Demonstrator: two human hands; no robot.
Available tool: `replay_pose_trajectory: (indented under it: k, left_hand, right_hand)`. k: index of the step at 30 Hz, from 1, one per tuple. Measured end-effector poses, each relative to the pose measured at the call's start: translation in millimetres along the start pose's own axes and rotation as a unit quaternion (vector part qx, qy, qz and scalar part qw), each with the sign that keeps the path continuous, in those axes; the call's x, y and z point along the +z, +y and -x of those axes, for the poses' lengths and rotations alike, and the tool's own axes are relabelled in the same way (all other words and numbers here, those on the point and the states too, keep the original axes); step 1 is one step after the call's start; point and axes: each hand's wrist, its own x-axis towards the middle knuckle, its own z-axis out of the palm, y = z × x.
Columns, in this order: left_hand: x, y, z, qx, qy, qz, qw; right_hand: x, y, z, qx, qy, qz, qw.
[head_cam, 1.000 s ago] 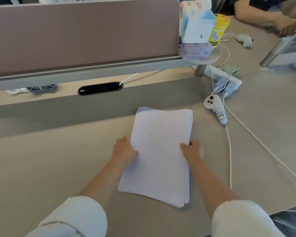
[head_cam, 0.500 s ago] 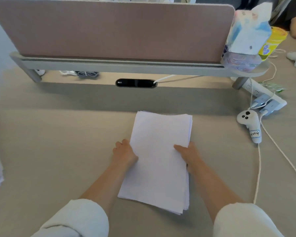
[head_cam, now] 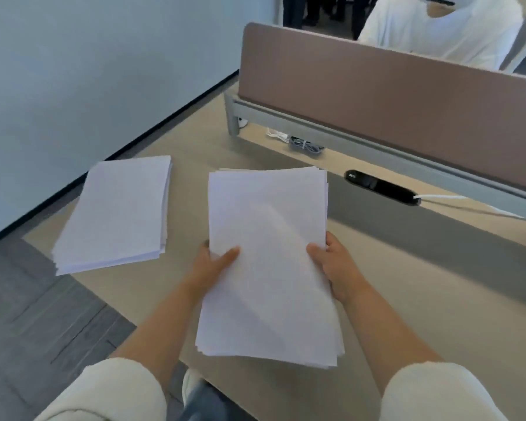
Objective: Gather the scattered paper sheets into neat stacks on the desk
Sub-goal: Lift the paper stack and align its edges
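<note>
We find no writing that we can read. The top sheet of the nearer paper stack [head_cam: 268,262] shows plain white, and so does the second paper stack [head_cam: 116,214] lying on the bench [head_cam: 407,299]. A small pale mark sits at the left end of the black cable slot [head_cam: 381,187] below the divider [head_cam: 377,86], too small to make out.

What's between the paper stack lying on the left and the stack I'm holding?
Nothing but a bare strip of desk separates the left stack from the held stack, as the head view shows.
</note>
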Motion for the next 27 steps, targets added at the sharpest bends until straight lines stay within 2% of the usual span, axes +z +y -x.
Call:
replay_pose_trajectory:
  k: [3, 7, 11, 13, 16, 21, 25, 27]
  left_hand:
    - [-72.1, 9.4, -11.4, -0.036, -0.053, 0.132, 0.989]
    - [-158.3, 7.9, -36.7, 0.006, 0.007, 0.058, 0.998]
    - [-234.2, 2.9, -68.5, -0.003, 0.054, 0.036, 0.998]
    - [-265.4, 0.6, -90.3, -0.029, 0.064, 0.033, 0.997]
    - [-302.1, -2.0, -117.8, -0.073, 0.076, -0.037, 0.994]
    - [-332.2, -10.0, -147.5, -0.079, 0.114, -0.154, 0.978]
    - [-339.1, -26.1, -164.0, -0.112, 0.092, -0.200, 0.969]
    - [-342.3, -31.6, -170.5, -0.132, 0.077, -0.210, 0.966]
  right_hand:
    - [59.5, -12.9, -22.5, -0.001, -0.039, -0.006, 0.999]
    - [141.0, -15.0, -49.0, 0.041, -0.102, -0.018, 0.994]
    - [231.8, -8.8, -79.9, 0.041, -0.135, 0.079, 0.987]
    - [268.5, -6.1, -96.9, 0.033, -0.116, 0.106, 0.987]
    - [309.7, -7.6, -118.9, 0.043, -0.076, 0.100, 0.991]
    - [350.9, -7.1, -154.6, 0.043, -0.054, 0.100, 0.993]
    - [368.6, 11.0, -182.1, 0.052, -0.013, 0.192, 0.980]
    - [368.9, 21.4, -194.4, 0.054, 0.028, 0.287, 0.956]
